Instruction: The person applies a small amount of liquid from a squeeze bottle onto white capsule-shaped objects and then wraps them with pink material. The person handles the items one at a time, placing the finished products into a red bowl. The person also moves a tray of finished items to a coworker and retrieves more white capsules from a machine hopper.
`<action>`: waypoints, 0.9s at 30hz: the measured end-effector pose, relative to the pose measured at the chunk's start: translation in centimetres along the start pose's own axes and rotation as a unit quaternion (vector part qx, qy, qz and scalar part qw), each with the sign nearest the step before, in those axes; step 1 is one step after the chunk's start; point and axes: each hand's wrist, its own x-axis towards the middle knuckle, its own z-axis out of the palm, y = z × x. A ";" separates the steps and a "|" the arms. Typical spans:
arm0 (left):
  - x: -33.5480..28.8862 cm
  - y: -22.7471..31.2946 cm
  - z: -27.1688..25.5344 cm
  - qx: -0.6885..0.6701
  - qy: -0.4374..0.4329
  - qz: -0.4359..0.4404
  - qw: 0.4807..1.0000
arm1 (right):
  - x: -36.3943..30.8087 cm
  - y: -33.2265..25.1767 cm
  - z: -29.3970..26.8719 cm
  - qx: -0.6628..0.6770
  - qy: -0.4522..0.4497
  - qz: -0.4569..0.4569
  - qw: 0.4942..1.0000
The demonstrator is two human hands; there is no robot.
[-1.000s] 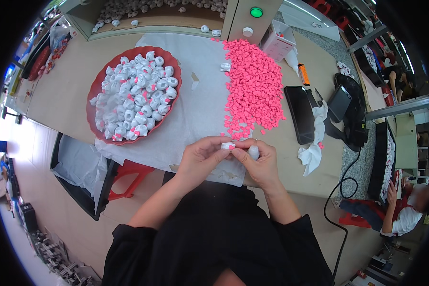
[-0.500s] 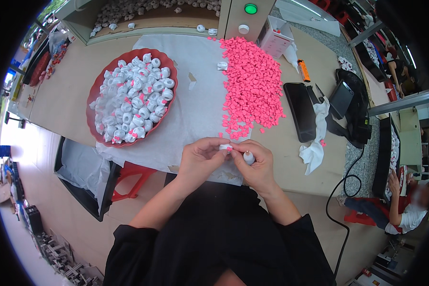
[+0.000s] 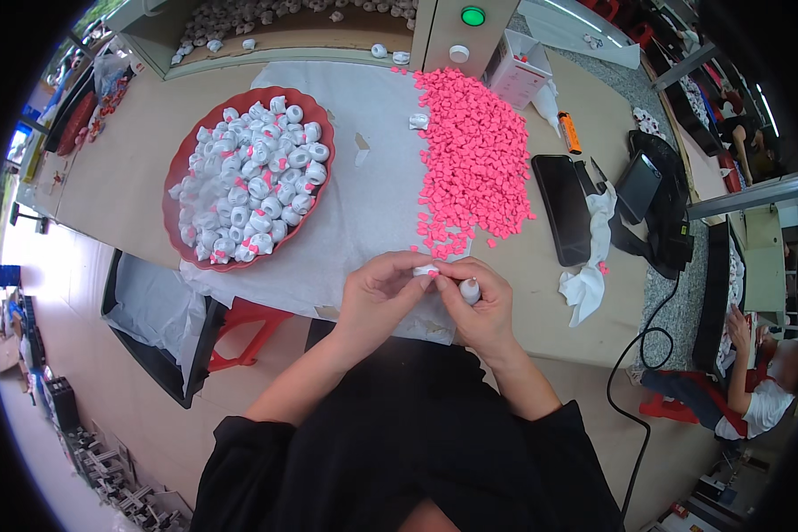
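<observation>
My left hand (image 3: pixel 374 294) pinches a small white figurine head (image 3: pixel 423 269) between thumb and fingers, near the table's front edge. On its right side sits a tiny pink bow (image 3: pixel 434 274), which the thumb and index fingertip of my right hand (image 3: pixel 485 312) press against. A small white squeeze bottle (image 3: pixel 470 291) with a narrow tip is tucked in the fingers of that same right hand. Beyond my hands lies a wide heap of pink bows (image 3: pixel 474 155). To the left, a red scalloped tray (image 3: pixel 170 191) holds many white heads, several with pink bows.
One white head (image 3: pixel 418 121) lies beside the pink heap. On the right are a black phone (image 3: pixel 561 208), an orange lighter-like item (image 3: pixel 569 133), tweezers (image 3: pixel 598 168), a crumpled white cloth (image 3: pixel 585 288) and a black cable (image 3: pixel 638 417). A co-worker (image 3: pixel 758 390) sits far right.
The view has shifted slightly. My hands keep nearly the same pose, with the fingertips still pressed together at the bow on the white head.
</observation>
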 end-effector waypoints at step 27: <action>0.2 -0.1 -0.8 -0.078 -0.008 -0.057 0.995 | 0.5 -0.6 0.0 -0.033 -0.018 -0.033 0.999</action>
